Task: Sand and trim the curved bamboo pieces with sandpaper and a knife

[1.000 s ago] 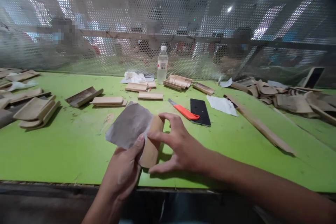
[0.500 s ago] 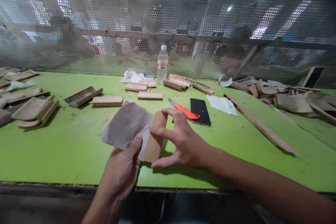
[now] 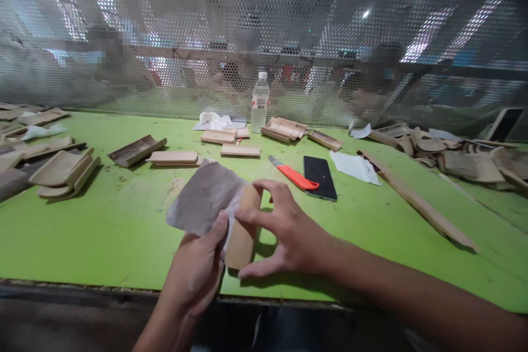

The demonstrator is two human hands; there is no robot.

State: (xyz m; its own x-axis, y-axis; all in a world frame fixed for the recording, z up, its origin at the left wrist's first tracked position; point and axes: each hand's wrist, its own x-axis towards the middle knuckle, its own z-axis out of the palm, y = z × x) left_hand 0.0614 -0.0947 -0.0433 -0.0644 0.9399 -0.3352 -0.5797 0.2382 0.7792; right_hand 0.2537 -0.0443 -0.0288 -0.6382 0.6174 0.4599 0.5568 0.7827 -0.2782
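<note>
My left hand (image 3: 200, 264) is closed on a creased grey sheet (image 3: 206, 195) with a pale edge, which looks like sandpaper; the thumb presses on top and the other fingers are hidden beneath. Against the sheet's right edge stands a split bamboo piece (image 3: 241, 245), tan and smooth, tilted above the green table. My right hand (image 3: 289, 231) grips this piece from the right, fingertips on its upper part and thumb by its lower end. Whether the left fingers also touch the bamboo cannot be seen.
Beyond my hands lie an orange-handled utility knife (image 3: 295, 175), a black phone (image 3: 319, 176) and white paper (image 3: 355, 168). A water bottle (image 3: 259, 104) stands near the mesh screen (image 3: 185, 11). Bamboo pieces are piled left (image 3: 61, 173) and right (image 3: 466, 162); a long strip (image 3: 421, 203) lies at right.
The whole view has shifted slightly, moving the table's things to the right in the picture. The bamboo piece's lower end is a little nearer to me; both hands keep their holds.
</note>
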